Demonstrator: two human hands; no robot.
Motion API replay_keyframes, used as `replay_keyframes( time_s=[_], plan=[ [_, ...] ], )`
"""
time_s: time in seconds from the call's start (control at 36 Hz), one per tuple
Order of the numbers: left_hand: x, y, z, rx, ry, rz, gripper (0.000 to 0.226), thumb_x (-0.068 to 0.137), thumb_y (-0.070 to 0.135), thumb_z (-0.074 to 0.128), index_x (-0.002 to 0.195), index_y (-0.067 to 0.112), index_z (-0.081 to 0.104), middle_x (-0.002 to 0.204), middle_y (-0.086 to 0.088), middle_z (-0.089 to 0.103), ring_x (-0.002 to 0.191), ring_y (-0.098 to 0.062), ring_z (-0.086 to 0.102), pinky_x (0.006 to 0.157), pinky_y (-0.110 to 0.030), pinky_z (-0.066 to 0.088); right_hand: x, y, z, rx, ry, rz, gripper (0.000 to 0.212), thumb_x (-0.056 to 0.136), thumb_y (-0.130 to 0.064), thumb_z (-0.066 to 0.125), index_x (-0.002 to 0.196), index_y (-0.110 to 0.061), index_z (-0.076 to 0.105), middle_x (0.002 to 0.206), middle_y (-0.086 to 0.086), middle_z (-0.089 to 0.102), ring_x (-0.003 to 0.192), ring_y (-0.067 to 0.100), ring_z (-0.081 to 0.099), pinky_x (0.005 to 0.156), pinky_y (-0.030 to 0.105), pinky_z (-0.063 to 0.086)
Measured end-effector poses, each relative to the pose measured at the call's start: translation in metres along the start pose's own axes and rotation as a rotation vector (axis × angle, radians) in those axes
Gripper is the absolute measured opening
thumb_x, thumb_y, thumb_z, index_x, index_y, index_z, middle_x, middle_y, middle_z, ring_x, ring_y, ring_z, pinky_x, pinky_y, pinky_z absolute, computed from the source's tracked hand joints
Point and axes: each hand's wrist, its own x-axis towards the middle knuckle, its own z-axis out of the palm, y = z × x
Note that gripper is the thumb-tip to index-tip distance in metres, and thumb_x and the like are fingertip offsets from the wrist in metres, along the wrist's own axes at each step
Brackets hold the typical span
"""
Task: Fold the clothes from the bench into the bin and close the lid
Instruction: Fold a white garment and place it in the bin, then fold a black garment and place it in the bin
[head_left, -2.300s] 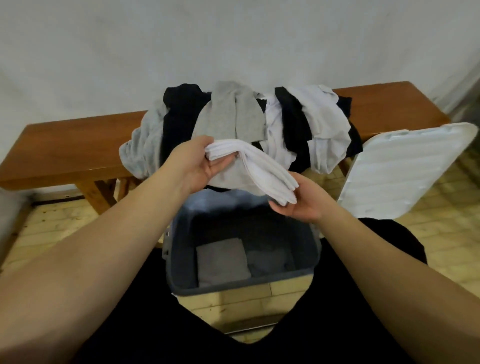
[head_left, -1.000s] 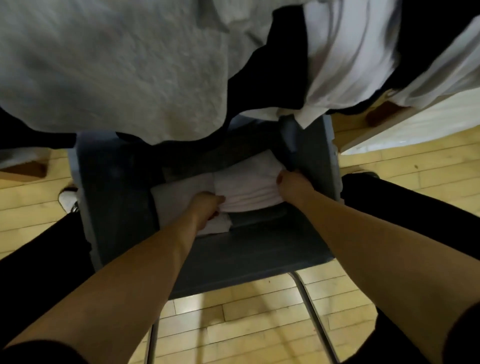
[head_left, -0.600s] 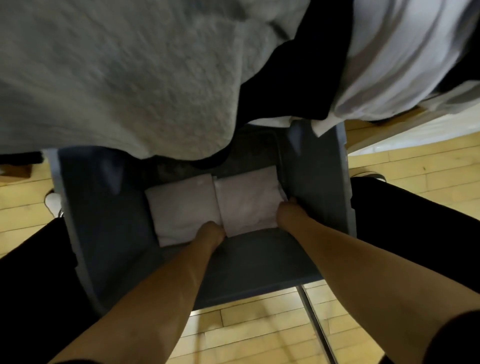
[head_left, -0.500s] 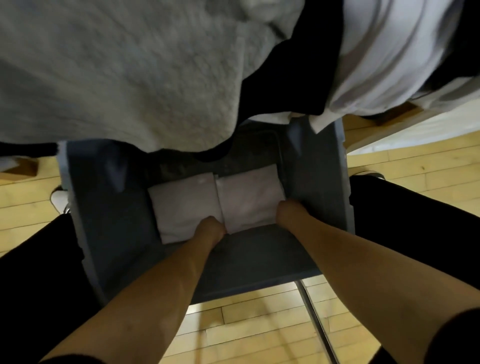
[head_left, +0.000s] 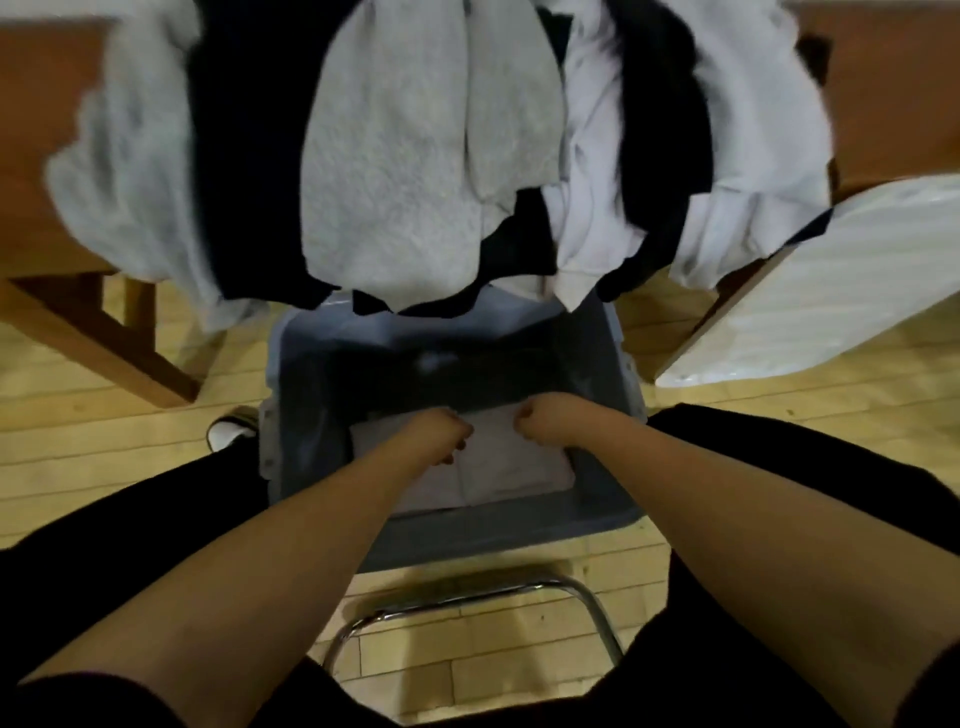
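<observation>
The grey bin stands open on the floor between my legs. Two folded white pieces lie side by side on its bottom. My left hand and my right hand hover just above them inside the bin, close together. Both have their fingers curled in and hold nothing. A pile of grey, black and white clothes hangs over the edge of the wooden bench, right behind the bin. The white lid leans against the bench at the right.
A chrome chair frame shows under me on the wooden floor. A white shoe sits left of the bin. The bench leg slants down at the left.
Both hands have let go of the folded white piece and risen off it. The view has pulled back and up, so the bench, the pile and the lid show again.
</observation>
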Motion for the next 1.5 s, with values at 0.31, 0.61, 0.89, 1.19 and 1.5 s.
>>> replay_keyframes(
  time_s=[0.31,0.61,0.89,1.19,1.5],
  plan=[
    [-0.121,0.021,-0.076,0.074,0.465,0.490,0.015,0.099,0.021,0.050,0.094,0.019,0.063,0.083,-0.011,0.066,0.068,-0.021,0.059,0.060,-0.036,0.046,-0.095,-0.062,-0.070,-0.037,0.573,-0.485,0.018,0.098,-0.023,0.049,0.102,-0.022,0.067,0.099,-0.002,0.067,0.092,0.020,0.062,0.080,0.035,0.047],
    [-0.139,0.009,-0.175,0.149,1.030,0.629,0.041,0.087,0.016,0.068,0.124,0.004,0.052,0.121,-0.011,0.048,0.110,-0.028,0.049,0.093,-0.038,0.043,-0.102,-0.180,-0.100,-0.275,0.867,-0.860,0.030,0.092,-0.017,0.055,0.120,-0.014,0.064,0.124,0.000,0.060,0.117,0.020,0.052,0.103,0.036,0.041],
    [-0.114,0.001,-0.201,0.339,0.969,0.516,0.015,0.098,0.021,0.050,0.109,0.010,0.054,0.111,-0.007,0.055,0.096,-0.027,0.055,0.068,-0.035,0.039,-0.051,-0.212,-0.117,-0.518,0.878,-0.630,0.052,0.091,-0.044,0.061,0.136,-0.023,0.048,0.134,-0.003,0.046,0.128,0.023,0.041,0.106,0.036,0.036],
    [-0.176,0.014,-0.217,-0.068,0.973,0.689,0.018,0.102,0.020,0.049,0.108,0.014,0.065,0.099,0.003,0.062,0.090,-0.009,0.054,0.072,-0.024,0.038,-0.059,-0.208,-0.115,-0.529,1.051,-0.487,0.072,0.079,-0.068,0.061,0.134,-0.024,0.046,0.132,0.002,0.047,0.116,0.028,0.052,0.091,0.043,0.044],
    [-0.258,0.071,-0.250,-0.594,0.862,0.823,0.017,0.097,0.026,0.055,0.087,0.025,0.069,0.094,0.004,0.068,0.095,-0.018,0.063,0.086,-0.039,0.054,-0.098,-0.199,-0.157,-0.397,1.048,-0.357,0.054,0.094,-0.052,0.050,0.136,-0.019,0.041,0.138,0.003,0.046,0.114,0.027,0.054,0.079,0.037,0.043]
  ],
)
